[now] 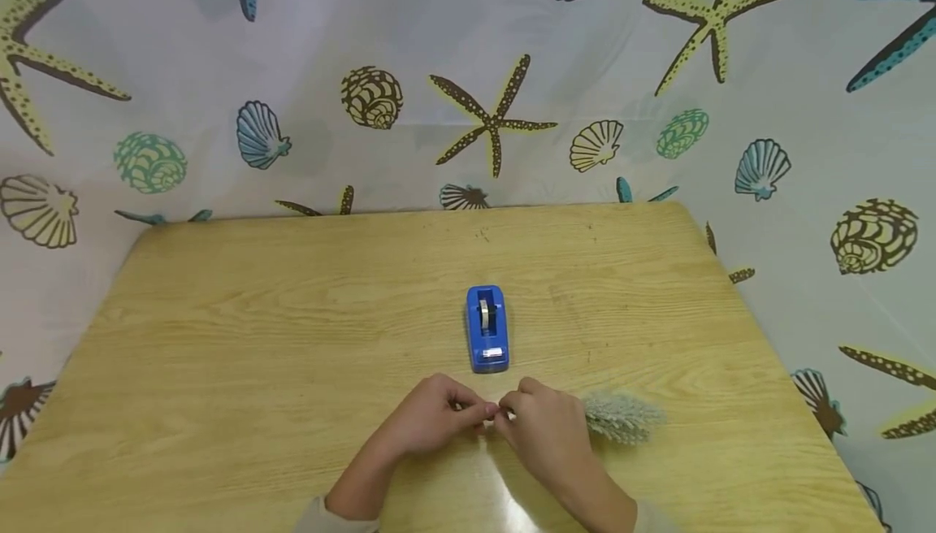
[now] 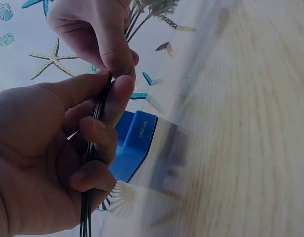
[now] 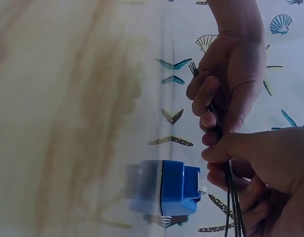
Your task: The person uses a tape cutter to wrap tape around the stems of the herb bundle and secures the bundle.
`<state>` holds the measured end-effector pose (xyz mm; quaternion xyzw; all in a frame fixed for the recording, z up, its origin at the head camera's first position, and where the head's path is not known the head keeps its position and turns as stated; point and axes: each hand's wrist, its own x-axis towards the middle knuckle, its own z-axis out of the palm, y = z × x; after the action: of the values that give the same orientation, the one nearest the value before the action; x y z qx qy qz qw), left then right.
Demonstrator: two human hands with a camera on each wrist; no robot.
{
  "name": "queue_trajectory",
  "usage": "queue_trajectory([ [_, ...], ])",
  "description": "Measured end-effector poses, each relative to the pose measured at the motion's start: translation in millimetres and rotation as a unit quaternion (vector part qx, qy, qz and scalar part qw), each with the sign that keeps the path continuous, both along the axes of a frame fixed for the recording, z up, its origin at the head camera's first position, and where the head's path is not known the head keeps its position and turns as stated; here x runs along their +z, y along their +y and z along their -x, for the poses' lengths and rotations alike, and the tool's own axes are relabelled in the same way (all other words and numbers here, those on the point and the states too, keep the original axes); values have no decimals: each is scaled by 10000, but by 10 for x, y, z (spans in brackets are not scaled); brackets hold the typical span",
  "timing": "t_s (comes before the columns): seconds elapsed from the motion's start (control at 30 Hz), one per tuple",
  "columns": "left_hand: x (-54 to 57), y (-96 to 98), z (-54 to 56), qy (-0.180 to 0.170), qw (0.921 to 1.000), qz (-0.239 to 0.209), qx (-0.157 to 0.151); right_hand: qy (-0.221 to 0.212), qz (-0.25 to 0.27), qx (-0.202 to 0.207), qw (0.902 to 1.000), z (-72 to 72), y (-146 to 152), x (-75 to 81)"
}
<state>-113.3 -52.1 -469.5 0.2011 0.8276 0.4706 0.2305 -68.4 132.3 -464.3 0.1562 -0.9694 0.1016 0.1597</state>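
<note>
Both hands hold one bunch of sprigs (image 1: 625, 418), with fluffy pale green heads past the right hand and thin dark stems (image 2: 85, 212). The left hand (image 1: 435, 413) curls its fingers round the lower stems, whose cut ends stick out beyond its palm in the right wrist view. Thumb and fingers of the right hand (image 1: 548, 429) pinch the stems nearer the heads. In the head view the fingertips of both hands meet, hiding the stretch of stem between them. Just beyond the hands stands a blue tape dispenser (image 1: 487, 330) with a tape roll in it.
The hands are over the near part of a wood-grain table (image 1: 292, 338). A white cloth (image 1: 409, 159) printed with starfish and shells hangs behind the table and along its sides.
</note>
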Motion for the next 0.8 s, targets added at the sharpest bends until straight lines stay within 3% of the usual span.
queue_trajectory([
  [0.23, -9, 71, 7, 127, 9999, 13, 61, -296, 415, -181, 9985, -17, 38, 16],
  [0.4, -29, 83, 5, 261, 9996, 48, 133, -510, 432, -145, 9977, -24, 68, 52],
  [0.8, -16, 103, -61, 950, 9942, 205, 453, -1181, 411, 100, 9921, -26, 130, 197],
])
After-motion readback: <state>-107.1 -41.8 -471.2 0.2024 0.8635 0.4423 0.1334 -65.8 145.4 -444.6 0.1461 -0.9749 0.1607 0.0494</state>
